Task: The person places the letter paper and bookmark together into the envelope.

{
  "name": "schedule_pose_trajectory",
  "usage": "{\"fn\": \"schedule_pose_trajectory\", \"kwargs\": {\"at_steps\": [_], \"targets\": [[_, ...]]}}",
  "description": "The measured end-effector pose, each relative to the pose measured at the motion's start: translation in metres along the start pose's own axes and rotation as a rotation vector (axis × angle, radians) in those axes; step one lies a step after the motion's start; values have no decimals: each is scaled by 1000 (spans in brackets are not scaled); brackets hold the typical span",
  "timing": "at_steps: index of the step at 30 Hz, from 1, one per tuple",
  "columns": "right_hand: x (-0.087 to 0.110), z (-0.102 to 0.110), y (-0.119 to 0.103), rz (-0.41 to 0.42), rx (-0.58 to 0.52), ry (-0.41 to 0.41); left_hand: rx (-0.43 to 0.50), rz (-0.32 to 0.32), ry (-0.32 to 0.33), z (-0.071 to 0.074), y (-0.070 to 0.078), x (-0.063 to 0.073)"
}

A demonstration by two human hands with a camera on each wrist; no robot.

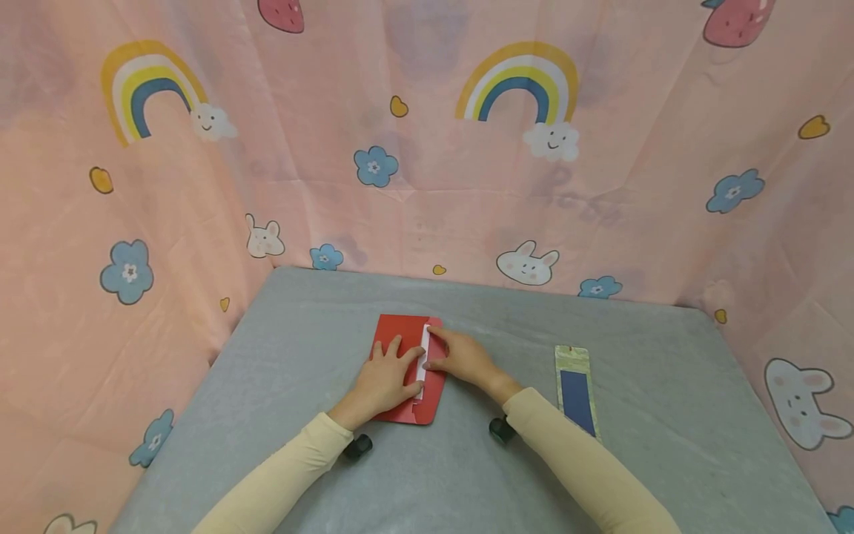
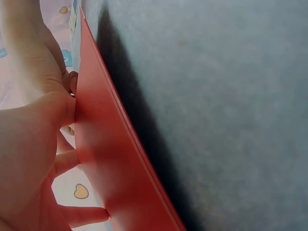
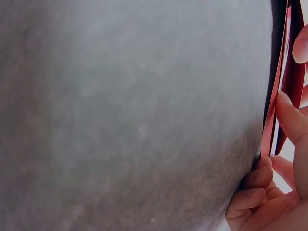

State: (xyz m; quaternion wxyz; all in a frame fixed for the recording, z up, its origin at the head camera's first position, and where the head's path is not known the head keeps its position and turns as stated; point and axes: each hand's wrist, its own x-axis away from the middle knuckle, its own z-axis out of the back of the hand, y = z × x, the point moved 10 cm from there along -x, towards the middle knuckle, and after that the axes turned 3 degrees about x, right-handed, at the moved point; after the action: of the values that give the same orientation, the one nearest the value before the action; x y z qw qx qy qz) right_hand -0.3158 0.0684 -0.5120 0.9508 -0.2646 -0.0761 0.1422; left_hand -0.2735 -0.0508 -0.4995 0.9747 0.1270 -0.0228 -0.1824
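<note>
A pink fabric backdrop printed with rainbows and rabbits (image 1: 427, 215) hangs behind and at the sides, probably to screen off the workspace. Before it stands a bench covered in plain grey cloth (image 1: 434, 489), whose bare surface gives the thin paper pieces level support.

Two cream long sleeves (image 1: 273, 475) reach in, converging on a flat red paper envelope (image 1: 403, 328) near the middle of the bench. It lies with its paler flap side towards the right hand, which seems to suit reaching its opening.

The left hand (image 1: 383, 380) lies over the envelope's face, fingers spread wide; this grip encloses nothing and appears to steady the paper against sliding. The right hand (image 1: 467, 361) comes in from the other side with fingers bent, index fingertip and thumb set apart along the slip, presumably to keep it straight; whether that grip pinches or merely pushes, I cannot tell.

A long gold paper strip with a dark blue panel (image 1: 577, 393) lies well apart to the right, partly behind the right sleeve, seemingly out of the way. Smallest is the narrow white paper slip (image 1: 421, 372), showing along the envelope's opening, between both hands.
</note>
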Motion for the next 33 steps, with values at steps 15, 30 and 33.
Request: {"fn": "schedule_pose_trajectory", "kwargs": {"at_steps": [15,30,33], "targets": [[-3,0,0,12,27,19,-3,-7,-2,2,1,0],[-1,1,2,22,7,27,-16,2,-12,2,1,1],[0,1,2,21,8,28,-15,1,-11,2,1,1]]}}
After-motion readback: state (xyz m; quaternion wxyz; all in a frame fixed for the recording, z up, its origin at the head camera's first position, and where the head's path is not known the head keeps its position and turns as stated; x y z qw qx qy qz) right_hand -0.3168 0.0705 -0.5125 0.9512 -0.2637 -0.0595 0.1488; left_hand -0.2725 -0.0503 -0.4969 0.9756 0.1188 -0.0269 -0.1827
